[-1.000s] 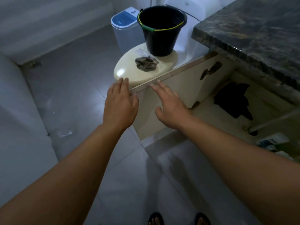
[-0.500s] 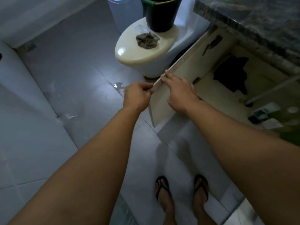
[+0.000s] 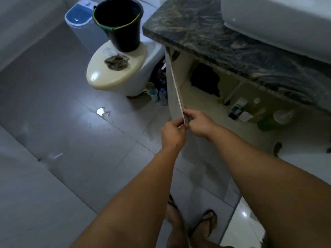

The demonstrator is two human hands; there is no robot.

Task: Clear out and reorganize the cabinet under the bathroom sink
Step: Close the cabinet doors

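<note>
Both hands are gripping the near top corner of the cabinet door point(image 3: 174, 97), which is standing edge-on to the camera, swung out from the cabinet point(image 3: 206, 90) under the stone surface point(image 3: 206, 38). The left hand point(image 3: 172, 134) is pinching the outer face of the corner, its fingers curled over the top edge; the right hand point(image 3: 199, 123) is pinching from the inner side, thumb and fingers closed on the same thin edge.

The door is looking like a thin, stiff board: light enough to steer with fingertips, but likely weak where it is hanging, since the panel inside is showing torn dark patches point(image 3: 206, 81). A grip at the free corner is giving the most leverage, so it probably calls for a gentle pull, not a yank, and a hold lower on the edge would be twisting it less.

Inside, on the cabinet floor, small bottles and cartons point(image 3: 240, 109) are standing together near a pipe point(image 3: 234, 91), with a green item point(image 3: 266, 124) and a pale bag point(image 3: 283, 116) beside them. These are looking light and rigid, easy to lift one by one by their bodies; the bag is looking soft and would need gathering at its top. What the containers are holding cannot be told in this dim light.
</note>
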